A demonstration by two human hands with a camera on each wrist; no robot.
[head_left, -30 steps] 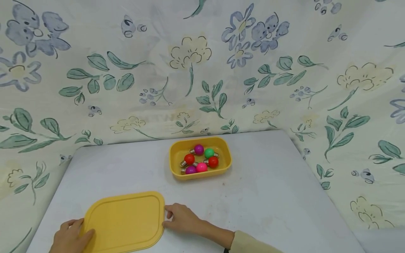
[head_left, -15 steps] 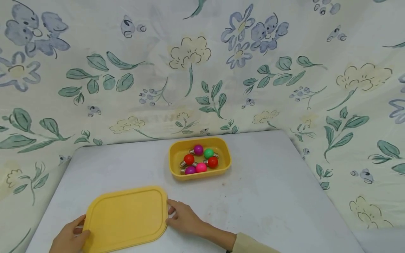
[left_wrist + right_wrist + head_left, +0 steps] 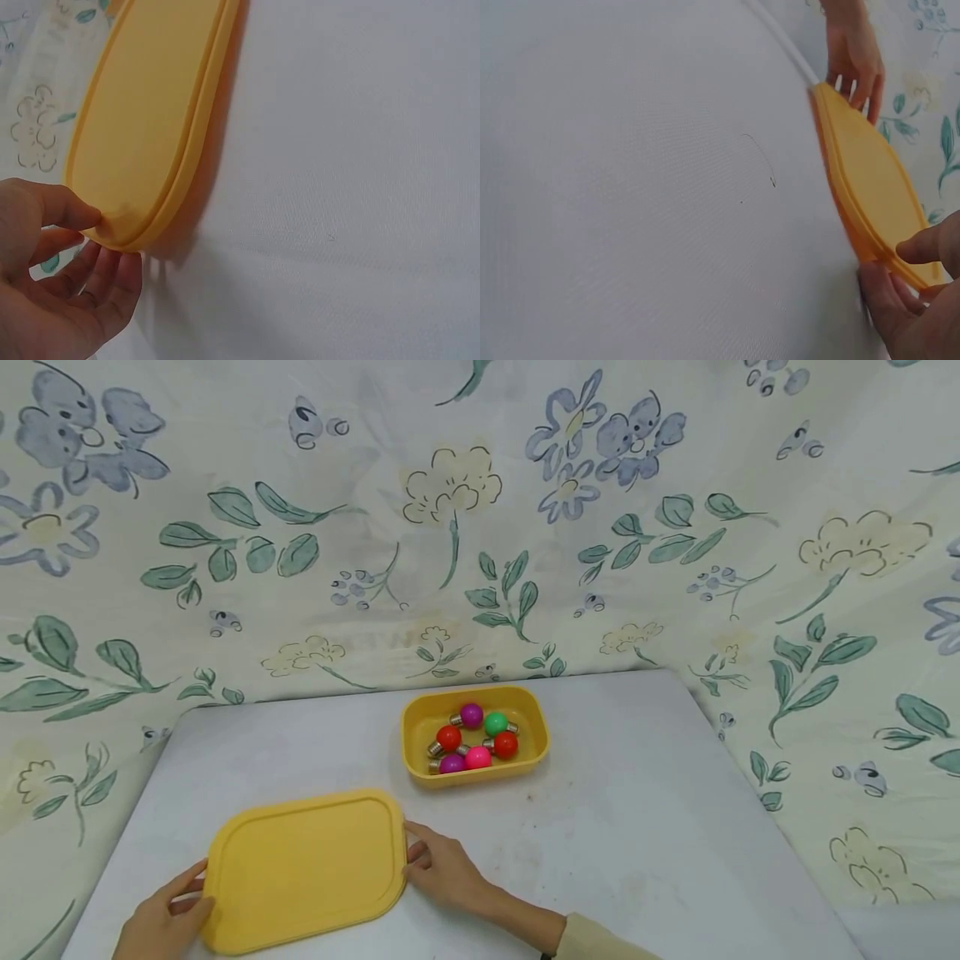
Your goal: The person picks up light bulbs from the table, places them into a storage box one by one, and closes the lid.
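A flat yellow plastic lid [image 3: 307, 868] with rounded corners and a raised line along its edge is held between both hands, close over the white table. My left hand [image 3: 165, 917] grips its left end; in the left wrist view the thumb [image 3: 79, 214] lies on top and the fingers curl beneath the edge. At the opposite end my right hand [image 3: 442, 864] pinches the lid, thumb above and fingers below in the right wrist view, where the lid [image 3: 874, 180] stands out from the tabletop with a shadow under it. The fingertips underneath are partly hidden.
Beyond the lid, a yellow plastic box [image 3: 531, 768] stands near the back of the white table [image 3: 637, 793]. It holds several small coloured light bulbs, among them a green bulb [image 3: 496, 723] and a pink bulb [image 3: 478, 757]. Floral cloth [image 3: 450, 610] hangs behind and at the sides.
Both hands have carried the lid forward and slightly right, towards the box. The left fingers have gone from lying over its edge to gripping from below. The box has not moved.
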